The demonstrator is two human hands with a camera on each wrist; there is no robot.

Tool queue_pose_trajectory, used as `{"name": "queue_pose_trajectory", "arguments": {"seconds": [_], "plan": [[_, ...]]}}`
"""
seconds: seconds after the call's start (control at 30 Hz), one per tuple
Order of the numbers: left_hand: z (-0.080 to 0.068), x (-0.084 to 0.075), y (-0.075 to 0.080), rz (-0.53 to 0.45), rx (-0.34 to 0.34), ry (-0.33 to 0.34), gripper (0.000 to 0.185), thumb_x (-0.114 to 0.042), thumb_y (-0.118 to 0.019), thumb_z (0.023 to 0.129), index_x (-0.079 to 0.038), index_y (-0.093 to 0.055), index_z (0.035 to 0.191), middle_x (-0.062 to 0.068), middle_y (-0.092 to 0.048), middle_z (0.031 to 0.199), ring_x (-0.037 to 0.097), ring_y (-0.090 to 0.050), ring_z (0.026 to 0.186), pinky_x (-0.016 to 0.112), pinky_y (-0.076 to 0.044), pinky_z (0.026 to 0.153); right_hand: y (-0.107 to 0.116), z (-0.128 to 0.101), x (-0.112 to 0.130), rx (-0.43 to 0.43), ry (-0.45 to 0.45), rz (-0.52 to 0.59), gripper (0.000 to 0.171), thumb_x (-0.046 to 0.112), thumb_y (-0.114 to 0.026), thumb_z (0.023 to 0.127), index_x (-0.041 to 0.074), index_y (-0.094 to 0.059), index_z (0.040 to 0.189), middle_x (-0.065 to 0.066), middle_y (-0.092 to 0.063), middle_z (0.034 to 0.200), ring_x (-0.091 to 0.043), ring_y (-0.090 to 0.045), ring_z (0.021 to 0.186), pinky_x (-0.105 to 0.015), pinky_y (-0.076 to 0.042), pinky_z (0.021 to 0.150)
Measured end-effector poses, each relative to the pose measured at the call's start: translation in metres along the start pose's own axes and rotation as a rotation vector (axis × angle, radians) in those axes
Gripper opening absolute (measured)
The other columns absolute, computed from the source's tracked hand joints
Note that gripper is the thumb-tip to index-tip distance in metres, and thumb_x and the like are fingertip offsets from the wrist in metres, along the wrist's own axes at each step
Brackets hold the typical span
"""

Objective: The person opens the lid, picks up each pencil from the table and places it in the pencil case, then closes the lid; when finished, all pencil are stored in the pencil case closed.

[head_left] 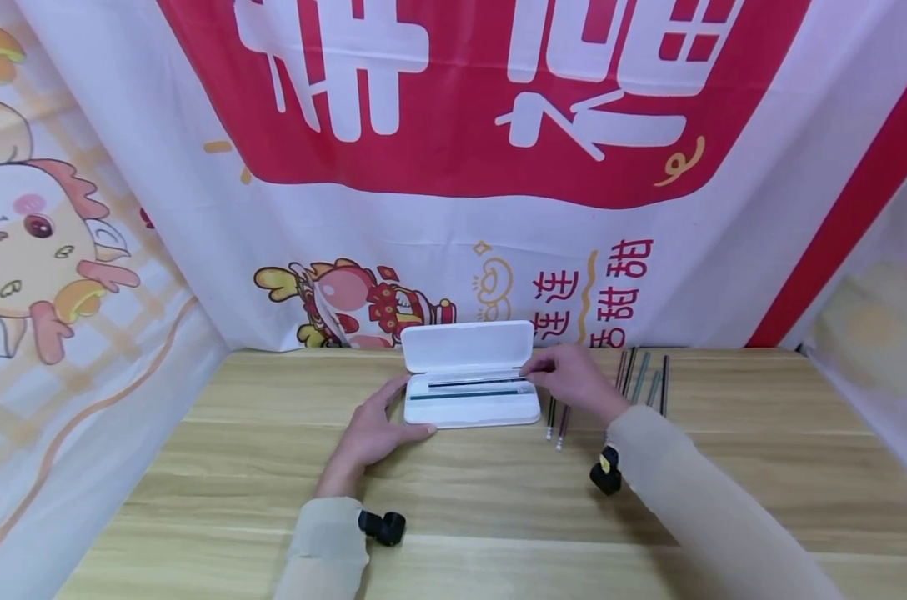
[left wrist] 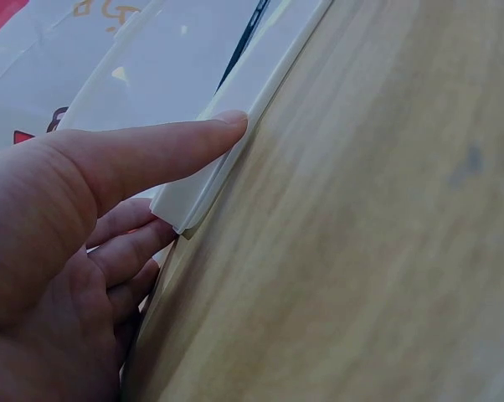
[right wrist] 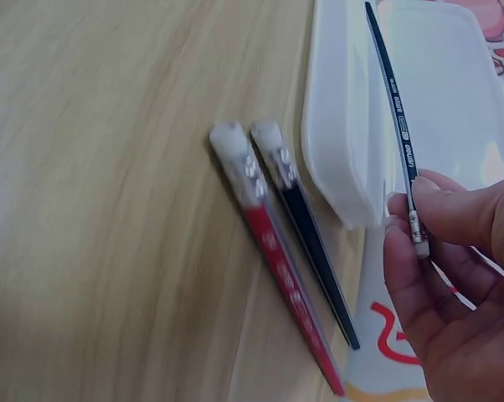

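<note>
A white pencil case [head_left: 491, 415] lies with its lid [head_left: 468, 348] raised at the back of the table. My left hand [head_left: 374, 429] holds its left end, thumb on the front rim and fingers around the side. Near the eraser end, my right hand [head_left: 573, 379] pinches a black pencil [right wrist: 398, 117] between thumb and fingers. That pencil stretches over the case's back part. In front of it, a teal pencil [head_left: 461, 396] lies inside the case. Just right of the case, a red pencil [right wrist: 290, 289] and another black pencil [right wrist: 313, 239] lie on the table, eraser ends toward me.
Further right, beyond my right wrist, several loose pencils lie, among them a teal pencil [head_left: 641, 375] and a dark pencil [head_left: 665, 383]. A printed cloth [head_left: 453, 283] hangs behind the wooden table [head_left: 483, 517], close to the case's lid.
</note>
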State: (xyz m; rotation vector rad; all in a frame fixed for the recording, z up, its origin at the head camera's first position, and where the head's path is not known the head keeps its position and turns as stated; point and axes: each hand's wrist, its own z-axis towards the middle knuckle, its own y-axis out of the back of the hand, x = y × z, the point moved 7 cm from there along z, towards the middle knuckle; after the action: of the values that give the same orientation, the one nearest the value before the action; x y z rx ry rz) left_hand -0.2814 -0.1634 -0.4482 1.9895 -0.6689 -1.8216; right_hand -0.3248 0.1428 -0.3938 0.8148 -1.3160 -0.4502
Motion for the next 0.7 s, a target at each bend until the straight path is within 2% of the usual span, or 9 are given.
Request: {"name": "queue_pose_trajectory", "arguments": {"seconds": [0.37, 0.7], "plan": [[0.001, 0.001, -0.002, 0.005, -0.004, 0.023, 0.092, -0.036, -0.094, 0.083, -0.026, -0.048, 0.163, 0.009, -0.038, 0.175, 0.040, -0.025, 0.166, 0.068, -0.023, 0.133, -0.019, 0.010, 0.003, -0.053, 0.016, 0.038, 0.013, 0.004, -0.074, 0.098, 0.010, -0.084, 0.104, -0.007, -0.081, 0.106, -0.023, -0.070, 0.100, -0.045, -0.060, 0.093], [0.001, 0.001, -0.001, 0.007, -0.005, 0.009, 0.093, -0.037, -0.094, 0.083, -0.025, -0.048, 0.163, 0.011, -0.037, 0.175, 0.041, -0.025, 0.166, 0.069, -0.024, 0.132, -0.031, 0.011, 0.005, -0.082, 0.014, 0.036, 0.014, 0.005, -0.078, 0.096, 0.014, -0.085, 0.102, -0.003, -0.080, 0.106, -0.022, -0.070, 0.103, -0.046, -0.059, 0.096]]}}
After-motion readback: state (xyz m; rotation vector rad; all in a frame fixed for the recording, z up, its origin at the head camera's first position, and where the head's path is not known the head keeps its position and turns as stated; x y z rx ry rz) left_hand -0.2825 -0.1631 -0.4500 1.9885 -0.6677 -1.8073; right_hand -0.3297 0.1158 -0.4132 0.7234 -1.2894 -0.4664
